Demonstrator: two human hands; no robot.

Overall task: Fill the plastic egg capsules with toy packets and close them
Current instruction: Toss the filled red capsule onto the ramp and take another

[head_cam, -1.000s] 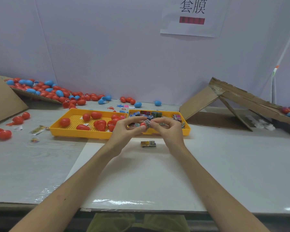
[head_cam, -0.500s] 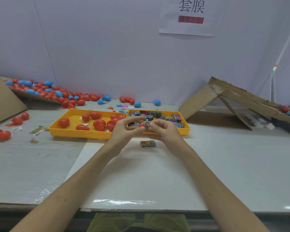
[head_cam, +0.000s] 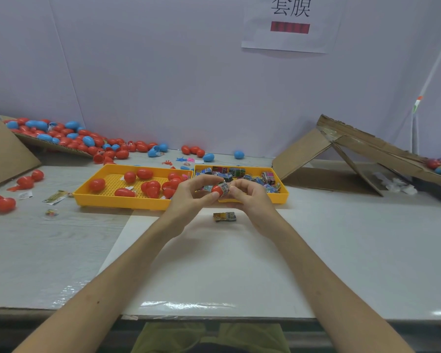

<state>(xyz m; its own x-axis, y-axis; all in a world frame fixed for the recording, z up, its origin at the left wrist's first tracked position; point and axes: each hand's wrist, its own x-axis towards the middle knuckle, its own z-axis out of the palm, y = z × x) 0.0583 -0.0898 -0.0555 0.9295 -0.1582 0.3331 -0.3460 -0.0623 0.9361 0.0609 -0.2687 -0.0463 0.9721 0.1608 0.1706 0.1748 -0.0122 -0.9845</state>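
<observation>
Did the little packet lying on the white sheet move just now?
No. The loose packet stays in the same spot below the yellow tray, near its front rim.

You face a plain pale lilac wall (head_cam: 150,72) with a white paper sign (head_cam: 289,20) fixed high on it, bearing black characters and a red bar. Below it lies a pale grey wood-grain table (head_cam: 41,250); a glossy white sheet (head_cam: 214,271) covers its near edge, catching soft glare.

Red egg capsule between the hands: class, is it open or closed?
Open. The toy packet juts from the red egg capsule, uncovered, between left hand and right hand.
</observation>
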